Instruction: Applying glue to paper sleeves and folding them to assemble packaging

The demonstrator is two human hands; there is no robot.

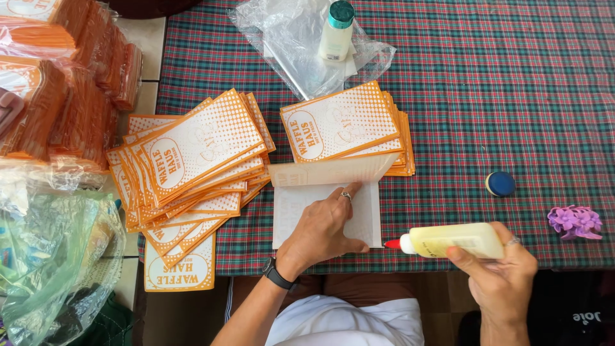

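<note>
A flat white paper bag [327,214] with its flap folded up is pressed down by the left hand [323,230], palm flat and fingers spread, near the front edge of the plaid-clothed surface [500,96]. A pale yellow glue bottle with a red tip [448,241] is grasped in the right hand [503,272], its nozzle held just beside the bag's right edge. Two stacks of orange-and-white printed bags [192,160] are seen behind.
</note>
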